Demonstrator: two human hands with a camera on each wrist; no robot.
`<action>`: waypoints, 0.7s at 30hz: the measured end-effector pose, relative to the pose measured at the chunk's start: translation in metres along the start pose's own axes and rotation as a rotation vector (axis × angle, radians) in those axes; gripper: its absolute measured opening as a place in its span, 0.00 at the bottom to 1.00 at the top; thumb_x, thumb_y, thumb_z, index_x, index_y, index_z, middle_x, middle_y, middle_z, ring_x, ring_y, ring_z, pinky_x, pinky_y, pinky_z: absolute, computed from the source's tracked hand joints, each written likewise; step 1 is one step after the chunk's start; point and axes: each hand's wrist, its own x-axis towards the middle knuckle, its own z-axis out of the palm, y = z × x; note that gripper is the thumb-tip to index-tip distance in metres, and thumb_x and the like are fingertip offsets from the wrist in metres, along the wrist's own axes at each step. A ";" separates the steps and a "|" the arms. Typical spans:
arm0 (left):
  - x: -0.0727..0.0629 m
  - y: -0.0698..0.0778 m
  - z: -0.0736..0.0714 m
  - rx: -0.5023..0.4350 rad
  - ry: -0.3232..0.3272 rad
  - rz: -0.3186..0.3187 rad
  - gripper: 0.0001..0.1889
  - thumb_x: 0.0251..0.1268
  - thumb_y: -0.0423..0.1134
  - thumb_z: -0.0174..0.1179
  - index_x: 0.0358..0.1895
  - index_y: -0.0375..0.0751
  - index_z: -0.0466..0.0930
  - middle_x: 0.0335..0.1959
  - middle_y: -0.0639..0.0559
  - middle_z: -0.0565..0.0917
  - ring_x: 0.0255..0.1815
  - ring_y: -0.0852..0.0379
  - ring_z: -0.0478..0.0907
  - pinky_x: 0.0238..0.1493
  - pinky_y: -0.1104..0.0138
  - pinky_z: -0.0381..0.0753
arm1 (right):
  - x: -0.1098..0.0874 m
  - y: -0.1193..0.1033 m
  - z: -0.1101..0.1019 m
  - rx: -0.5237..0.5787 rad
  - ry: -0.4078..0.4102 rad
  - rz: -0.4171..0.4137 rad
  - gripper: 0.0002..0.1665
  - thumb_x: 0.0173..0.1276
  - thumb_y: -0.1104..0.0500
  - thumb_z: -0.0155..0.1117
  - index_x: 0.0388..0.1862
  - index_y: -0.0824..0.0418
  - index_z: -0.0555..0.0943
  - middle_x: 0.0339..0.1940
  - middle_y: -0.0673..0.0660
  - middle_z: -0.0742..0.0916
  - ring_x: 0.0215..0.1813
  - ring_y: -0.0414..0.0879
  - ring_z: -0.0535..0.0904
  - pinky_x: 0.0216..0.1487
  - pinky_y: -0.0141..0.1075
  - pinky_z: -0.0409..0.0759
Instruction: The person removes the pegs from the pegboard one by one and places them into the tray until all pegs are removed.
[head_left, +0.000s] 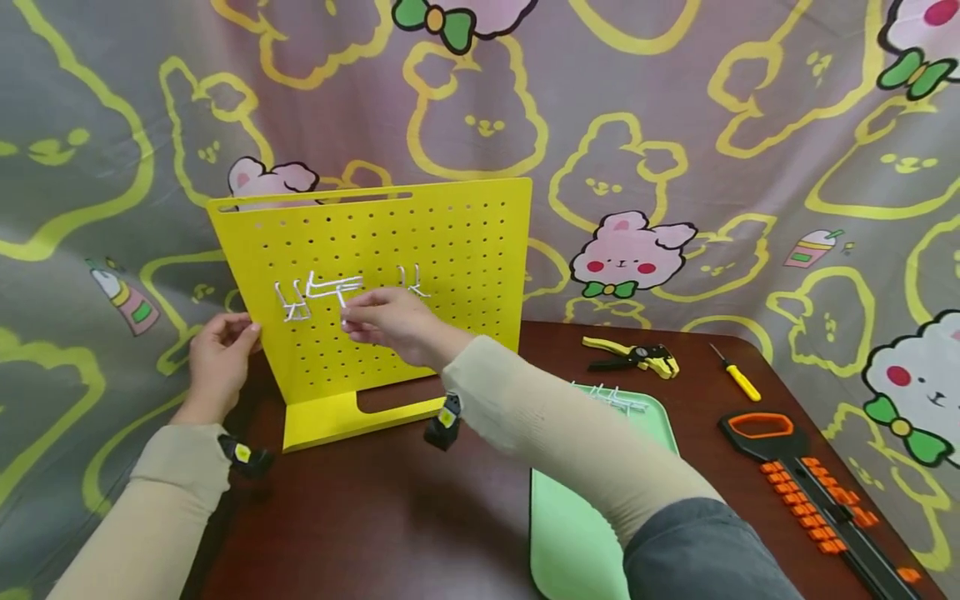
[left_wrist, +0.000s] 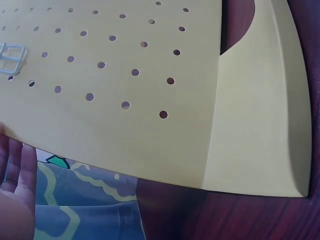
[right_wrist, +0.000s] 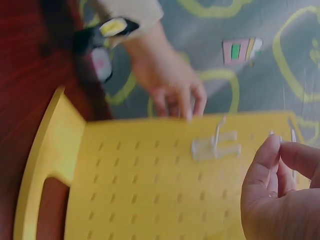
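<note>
A yellow pegboard (head_left: 247, 237) stands upright on its foot on the table. My left hand (head_left: 217, 362) grips its left edge between thumb and fingers; in the left wrist view some of those fingers (left_wrist: 25, 172) show past the edge. With thumb and fingertips my right hand (head_left: 397, 325) pinches a white wire hook (head_left: 324, 289) in front of the board. The fingers partly hide this hook. To its left, another white double hook (head_left: 297, 312) hangs on the board, also visible as a white hook (right_wrist: 216, 149) in the right wrist view. A further white hook (head_left: 411, 279) sits to the right, partly behind my right hand.
A green tray (head_left: 573, 517) with several white hooks (head_left: 618, 400) lies on the right, partly under my right forearm. Beyond it are yellow-black wire strippers (head_left: 637, 357), a yellow-handled screwdriver (head_left: 741, 381) and a black rack with orange pieces (head_left: 817, 492). A patterned curtain (head_left: 645, 100) hangs behind.
</note>
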 end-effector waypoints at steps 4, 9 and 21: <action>-0.002 0.000 0.000 0.026 -0.003 0.005 0.11 0.75 0.26 0.59 0.42 0.50 0.80 0.35 0.62 0.80 0.34 0.64 0.76 0.36 0.80 0.81 | -0.017 0.006 -0.040 -0.005 0.072 -0.012 0.14 0.79 0.68 0.58 0.58 0.76 0.77 0.54 0.70 0.83 0.41 0.46 0.82 0.54 0.36 0.85; -0.003 0.000 -0.001 0.058 -0.004 -0.003 0.09 0.75 0.28 0.59 0.43 0.49 0.80 0.37 0.60 0.80 0.34 0.66 0.76 0.36 0.80 0.81 | -0.037 0.011 -0.090 -0.018 0.184 -0.007 0.14 0.79 0.67 0.59 0.58 0.75 0.77 0.42 0.61 0.84 0.40 0.46 0.82 0.58 0.39 0.84; -0.004 0.002 0.001 0.045 -0.007 -0.015 0.10 0.76 0.28 0.58 0.43 0.51 0.79 0.38 0.59 0.78 0.36 0.65 0.75 0.37 0.82 0.81 | -0.099 0.038 -0.203 -0.067 0.407 0.041 0.14 0.80 0.67 0.57 0.58 0.74 0.75 0.47 0.62 0.82 0.42 0.44 0.81 0.50 0.31 0.85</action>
